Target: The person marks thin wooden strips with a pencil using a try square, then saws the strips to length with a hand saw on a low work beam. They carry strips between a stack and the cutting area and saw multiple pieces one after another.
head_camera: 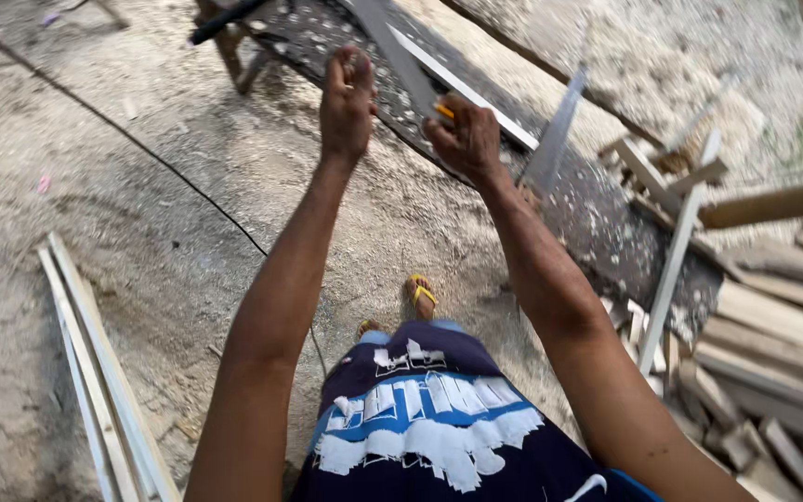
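— Biggest first?
— Sandy ground [141, 214], pale and dusty, crossed by a thin black cable [169, 177] running from upper left toward the feet.
— And above that?
— Long dark bench [597, 232] slanting from top centre down to the right, strewn with sawdust; heap of wood offcuts [773, 344] stacked at its right end.
— On the bench?
— Flat grey metal strip [401, 56] lying lengthwise, beside it a light thin slat [476, 98]; further right a narrow pale batten [671, 270] leaning across the bench edge.
— Lower left?
— Bundle of pale wooden slats [95, 372] lying on the ground, well apart from both arms.
— Hands?
— Left hand [346, 98] curled into a loose fist, raised above the bench's near edge; cannot tell whether anything sits inside it. Right hand [465, 139] pinched shut on a yellow pencil [444, 111], only the stub showing above the fingers, just beside the metal strip.
— Smallest?
— Foot in a yellow-strapped sandal [421, 296] on the ground between the forearms.
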{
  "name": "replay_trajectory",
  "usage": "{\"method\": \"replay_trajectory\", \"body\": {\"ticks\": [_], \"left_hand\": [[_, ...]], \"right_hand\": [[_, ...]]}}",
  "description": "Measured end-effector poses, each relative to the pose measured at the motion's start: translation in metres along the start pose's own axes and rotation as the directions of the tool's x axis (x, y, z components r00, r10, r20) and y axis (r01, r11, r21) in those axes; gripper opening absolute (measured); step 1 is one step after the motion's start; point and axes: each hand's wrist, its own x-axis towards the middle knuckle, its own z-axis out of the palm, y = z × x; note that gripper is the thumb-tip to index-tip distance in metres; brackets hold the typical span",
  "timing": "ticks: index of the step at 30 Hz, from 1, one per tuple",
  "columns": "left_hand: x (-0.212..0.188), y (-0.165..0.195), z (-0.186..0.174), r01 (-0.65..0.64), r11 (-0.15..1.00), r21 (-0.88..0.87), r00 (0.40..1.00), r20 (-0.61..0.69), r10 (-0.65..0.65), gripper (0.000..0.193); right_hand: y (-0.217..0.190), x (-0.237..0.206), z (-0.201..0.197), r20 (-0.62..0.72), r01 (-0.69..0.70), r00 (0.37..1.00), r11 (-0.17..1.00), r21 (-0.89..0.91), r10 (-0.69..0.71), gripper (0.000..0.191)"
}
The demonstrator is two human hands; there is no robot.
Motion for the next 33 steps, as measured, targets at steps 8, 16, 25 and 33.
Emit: {"method": "replay_trajectory", "body": {"ticks": [8,16,25,33], "left_hand": [[0.012,-0.041,0.051,0.461,0.884,0.079,0.886,0.025,-0.464,0.052],[0.068,-0.108,0.12,0.594,0.792,0.14,0.796,0.039,-0.604,0.032],[0.124,-0.154,0.146,0.764,0.63,0.14,0.642,-0.069,-0.764,0.027],[0.184,-0.185,0.134,0.837,0.53,0.139,0.543,-0.083,-0.835,0.034]], "right_hand": [[0.067,-0.084,0.009,0.021,-0.079,0.996,0.982,-0.171,0.084,0.029],[0.157,-0.06,0.011,0.128,-0.276,0.949,0.955,-0.111,0.289,0.03],[0.194,-0.01,0.026,0.32,-0.353,0.854,0.909,-0.223,0.41,0.025],[0.212,0.053,0.058,0.344,-0.344,0.814,0.866,-0.364,0.468,0.02]]}}
